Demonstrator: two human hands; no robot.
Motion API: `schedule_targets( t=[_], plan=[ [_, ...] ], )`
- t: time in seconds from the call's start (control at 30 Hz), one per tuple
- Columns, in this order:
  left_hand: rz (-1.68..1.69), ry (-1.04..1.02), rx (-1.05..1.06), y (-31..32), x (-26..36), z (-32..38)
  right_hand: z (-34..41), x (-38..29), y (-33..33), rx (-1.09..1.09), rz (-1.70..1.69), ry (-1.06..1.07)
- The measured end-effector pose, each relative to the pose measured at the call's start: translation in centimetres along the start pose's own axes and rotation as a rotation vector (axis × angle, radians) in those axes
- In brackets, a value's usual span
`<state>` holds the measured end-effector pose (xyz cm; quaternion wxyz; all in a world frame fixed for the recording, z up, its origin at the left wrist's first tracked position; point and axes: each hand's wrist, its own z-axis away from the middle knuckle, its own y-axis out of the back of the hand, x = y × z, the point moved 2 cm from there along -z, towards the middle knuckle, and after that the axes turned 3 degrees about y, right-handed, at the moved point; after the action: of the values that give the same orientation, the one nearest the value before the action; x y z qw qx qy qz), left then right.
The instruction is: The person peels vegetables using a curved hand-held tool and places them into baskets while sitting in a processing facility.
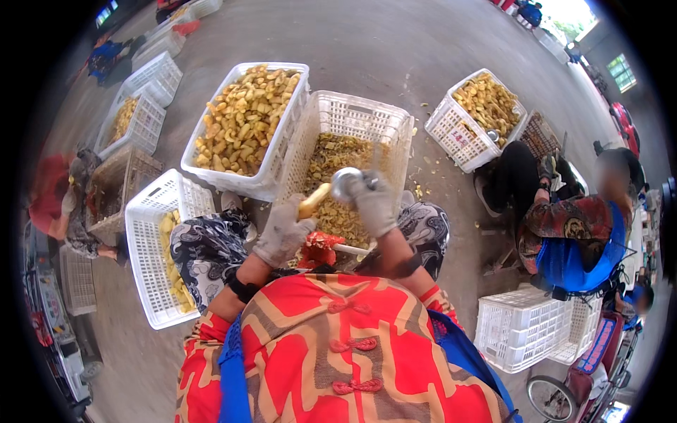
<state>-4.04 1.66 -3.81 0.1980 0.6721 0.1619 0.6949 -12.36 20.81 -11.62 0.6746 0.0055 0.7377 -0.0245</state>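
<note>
My left hand [284, 228], in a pale work glove, grips a brownish-yellow root or tuber piece [315, 201] that points up and right. My gloved right hand [370, 198] is closed around a round shiny metal tool [346, 183], close to the piece's far end; the tool's exact kind is unclear. Both hands are above a white plastic crate [403, 119] with peelings and scraps [344, 145] in it. A red cloth or plastic piece [319, 251] and a pale rod [349, 248] lie across the crate's near end, between my knees.
A crate heaped with unpeeled pieces [246, 119] stands ahead to the left. Beside my left knee a white crate [138, 248] holds paler yellow pieces. Another full crate [465, 150] and a seated co-worker [571, 222] are at the right, with stacked crates [521, 328] behind them.
</note>
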Motion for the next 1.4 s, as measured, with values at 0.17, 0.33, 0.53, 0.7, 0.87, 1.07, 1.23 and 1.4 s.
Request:
schedule_targets(
  t=[0.17,0.33,0.53,0.7,0.87,1.07,1.23,1.4],
  plan=[
    [0.29,0.13,-0.047,0.2,-0.8,0.2,-0.9,-4.9,1.3,0.115,-0.153,-0.208],
    [0.309,0.29,-0.14,-0.4,0.8,0.1,1.6,-5.1,-1.3,-0.148,-0.417,-0.381],
    [0.45,0.329,-0.129,-0.6,0.7,0.2,1.3,-2.8,-1.5,-0.15,-0.479,-0.476],
    [0.507,0.376,-0.153,-0.7,2.1,0.2,1.2,-2.1,-1.5,-0.153,-0.578,-0.434],
    [0.48,0.34,-0.099,-0.7,1.9,0.5,1.1,-2.7,-1.2,-0.2,-0.484,-0.396],
    [0.182,-0.007,-0.21,0.2,-1.0,0.2,1.3,-4.1,-0.8,-0.213,-0.393,-0.396],
    [0.494,0.385,-0.171,0.2,1.4,0.4,1.1,-4.8,-0.4,-0.081,-0.117,-0.239],
    [0.262,0.112,-0.074,0.0,1.5,0.2,0.9,-3.9,-1.7,-0.188,-0.018,-0.068]
  ],
)
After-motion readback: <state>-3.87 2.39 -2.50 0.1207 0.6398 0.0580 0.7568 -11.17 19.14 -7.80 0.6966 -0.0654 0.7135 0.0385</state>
